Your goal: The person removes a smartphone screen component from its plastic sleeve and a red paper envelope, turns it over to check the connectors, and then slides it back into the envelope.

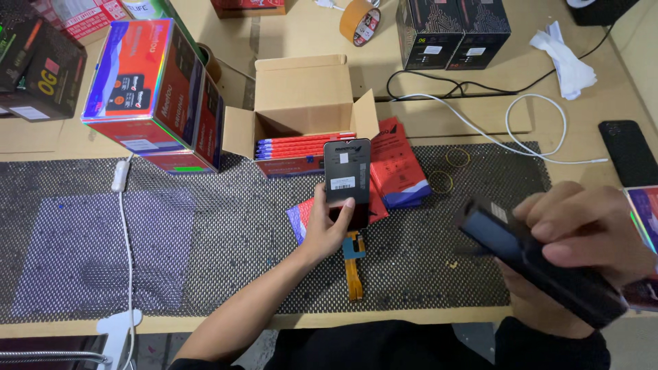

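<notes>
My left hand (329, 223) holds a dark phone screen panel (347, 171) upright by its lower end, thumb on its face. An orange flex ribbon (354, 270) hangs from the panel's bottom down onto the black mesh mat (205, 233). At the right, my right hand (582, 233) grips a black handheld device (541, 264), tilted and blurred, pointing toward the left. Just behind the panel stands an open cardboard box (301, 96) filled with red and blue flat packs (301, 146).
A stack of red flat packs (404, 168) lies beside the box. A large colourful box (161, 96) stands at the left, black boxes (452, 31) and a tape roll (360, 20) at the back. White cables (528, 130), two rubber bands (442, 181) and a black phone (627, 151) lie at the right.
</notes>
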